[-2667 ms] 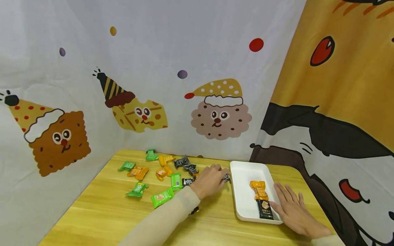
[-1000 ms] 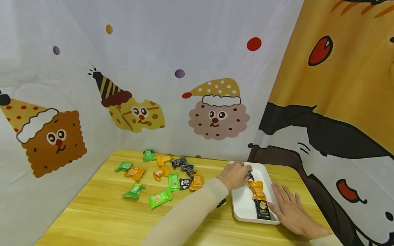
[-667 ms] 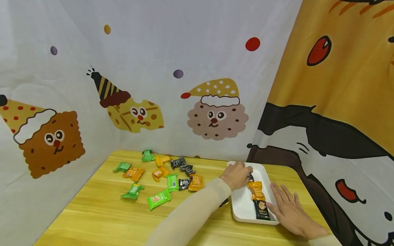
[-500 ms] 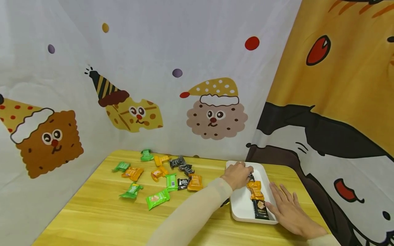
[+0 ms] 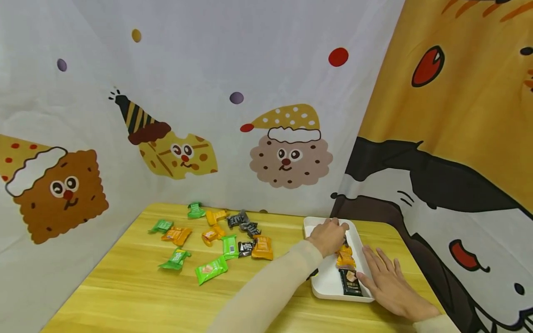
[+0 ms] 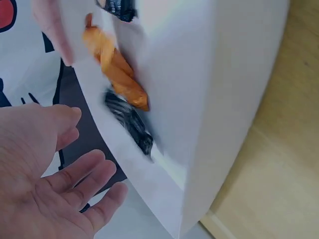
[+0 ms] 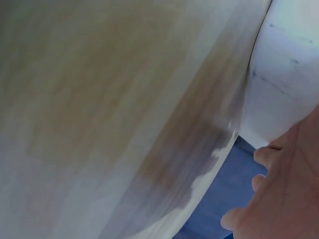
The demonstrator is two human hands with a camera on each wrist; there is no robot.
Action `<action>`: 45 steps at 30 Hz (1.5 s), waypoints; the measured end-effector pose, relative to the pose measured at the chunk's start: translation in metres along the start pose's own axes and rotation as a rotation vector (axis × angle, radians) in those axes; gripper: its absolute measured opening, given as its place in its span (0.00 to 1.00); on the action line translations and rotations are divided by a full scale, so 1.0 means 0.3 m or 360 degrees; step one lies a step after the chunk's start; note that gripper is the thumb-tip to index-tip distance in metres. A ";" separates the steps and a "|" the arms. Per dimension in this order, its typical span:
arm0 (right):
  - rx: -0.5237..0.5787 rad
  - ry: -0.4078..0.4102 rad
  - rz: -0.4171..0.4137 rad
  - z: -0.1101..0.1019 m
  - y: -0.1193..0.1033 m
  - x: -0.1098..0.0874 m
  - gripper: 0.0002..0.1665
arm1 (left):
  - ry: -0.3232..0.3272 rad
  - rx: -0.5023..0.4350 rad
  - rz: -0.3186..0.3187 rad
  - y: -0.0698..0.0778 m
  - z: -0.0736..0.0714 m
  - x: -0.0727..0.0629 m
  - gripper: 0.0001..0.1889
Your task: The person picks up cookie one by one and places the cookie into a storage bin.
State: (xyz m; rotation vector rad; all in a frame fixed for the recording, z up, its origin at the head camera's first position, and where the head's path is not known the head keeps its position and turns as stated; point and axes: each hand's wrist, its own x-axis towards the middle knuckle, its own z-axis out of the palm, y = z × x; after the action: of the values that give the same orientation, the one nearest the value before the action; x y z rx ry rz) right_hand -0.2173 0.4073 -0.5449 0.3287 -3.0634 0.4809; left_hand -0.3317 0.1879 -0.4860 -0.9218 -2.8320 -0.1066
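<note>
My left hand [image 5: 328, 237] is over the far part of the white tray [image 5: 325, 284], its fingers loosely bent and apart. In the left wrist view a black-wrapped candy [image 6: 128, 122] lies in the tray beside those fingers, with nothing gripped. An orange-wrapped candy [image 5: 345, 257] follows it in a line, then a flat black packet [image 5: 350, 282] at the near end. From the head view, my hand partly covers the far black candy. My right hand [image 5: 389, 286] rests with fingers spread along the tray's right side, thumb at the rim.
Left of the tray, several wrapped candies lie scattered on the wooden table [image 5: 141, 286]: green [image 5: 211, 270], orange [image 5: 262, 247] and black [image 5: 238, 219] ones. A dark thing with a bit of yellow [image 5: 313, 273] shows by my left wrist. A cartoon-printed curtain [image 5: 233, 152] stands behind the table.
My left hand carried a black candy from the table into the tray's far end, behind the orange one, and has let it go. My right hand has stayed beside the tray.
</note>
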 end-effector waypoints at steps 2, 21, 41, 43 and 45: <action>-0.0001 -0.0006 0.0003 0.000 -0.004 0.004 0.55 | 0.0004 0.0021 -0.0002 -0.004 -0.009 -0.005 0.20; -0.0055 0.0005 0.0006 -0.007 -0.004 -0.004 0.55 | 0.0021 -0.0063 0.0091 -0.179 -0.050 -0.174 0.23; -0.0103 0.0005 -0.0003 -0.006 0.001 0.001 0.55 | -0.0055 -0.0193 -0.0016 -0.444 -0.039 -0.470 0.26; -0.0107 0.0012 -0.0013 -0.009 0.002 0.003 0.55 | -0.0055 -0.0202 -0.0032 -0.469 -0.038 -0.498 0.26; -0.0119 0.0030 -0.0026 -0.014 0.003 0.008 0.54 | -0.0039 -0.0222 -0.0043 -0.495 -0.040 -0.523 0.27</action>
State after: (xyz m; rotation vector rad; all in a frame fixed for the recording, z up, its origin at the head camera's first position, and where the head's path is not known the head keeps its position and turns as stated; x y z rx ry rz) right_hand -0.2199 0.4089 -0.5410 0.3446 -3.0483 0.3654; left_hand -0.2926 -0.0240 -0.5042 -0.9179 -2.8907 -0.3019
